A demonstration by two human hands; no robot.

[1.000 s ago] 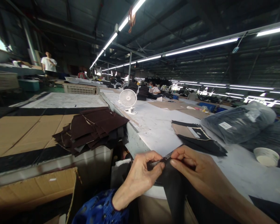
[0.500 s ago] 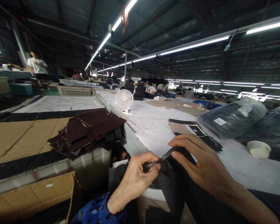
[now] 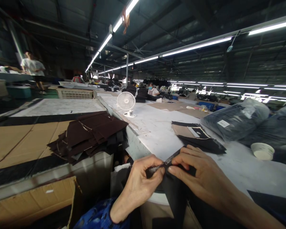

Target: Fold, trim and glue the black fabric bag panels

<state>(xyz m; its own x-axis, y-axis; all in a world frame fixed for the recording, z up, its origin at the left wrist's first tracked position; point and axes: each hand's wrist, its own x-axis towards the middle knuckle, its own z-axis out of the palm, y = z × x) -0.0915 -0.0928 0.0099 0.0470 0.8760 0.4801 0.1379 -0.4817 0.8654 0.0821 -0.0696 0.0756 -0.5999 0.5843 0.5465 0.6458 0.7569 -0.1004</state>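
A piece of black fabric [image 3: 177,194] hangs down in front of me, its folded, greyish edge held up between my two hands. My left hand [image 3: 139,186] is closed, pinching that edge between thumb and forefinger. Close beside it, my right hand [image 3: 201,170] grips the same edge with thumb and fingertips, its other fingers curled over the cloth. Beyond the right hand lies a small pile of black and tan fabric pieces [image 3: 205,143] on the white table [image 3: 154,127].
Dark brown cloth pieces [image 3: 95,130] are heaped at left. A white fan [image 3: 126,101] stands on the table's left edge. Plastic-wrapped bundles [image 3: 238,119] and a white bowl [image 3: 262,150] sit at right. A cardboard box [image 3: 33,202] is at lower left; a person [image 3: 33,67] stands far left.
My right hand has come down and closed in toward the left, its fingers now pinching the fabric edge. The left hand keeps its hold in nearly the same place.
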